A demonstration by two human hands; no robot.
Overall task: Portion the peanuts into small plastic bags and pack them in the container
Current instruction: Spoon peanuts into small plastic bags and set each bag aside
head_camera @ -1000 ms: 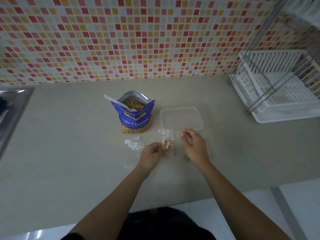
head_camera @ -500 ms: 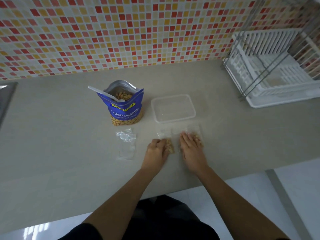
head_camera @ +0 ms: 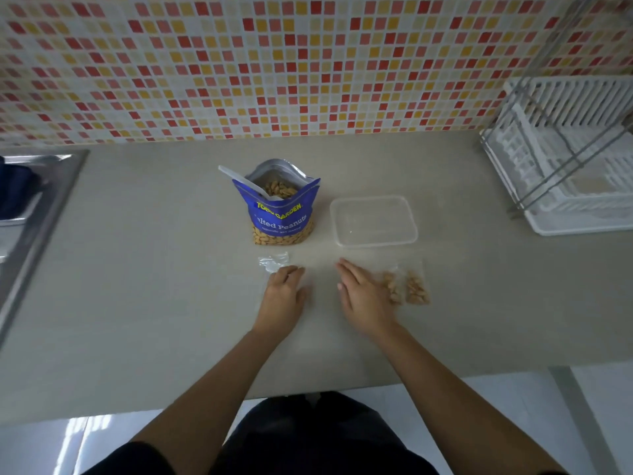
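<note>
Head view: left hand (head_camera: 283, 293) lies open and flat, fingertips touching the empty plastic bags (head_camera: 274, 262) just ahead toward the counter's (head_camera: 154, 286) back edge, while the open right hand (head_camera: 364, 296) rests beside two filled bags (head_camera: 407, 287).

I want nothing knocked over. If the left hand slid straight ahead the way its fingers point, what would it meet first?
The left hand would first meet the empty plastic bags at its fingertips, apparently touching already. Further along that line stands the peanut bag, which might be nudged next.
</note>
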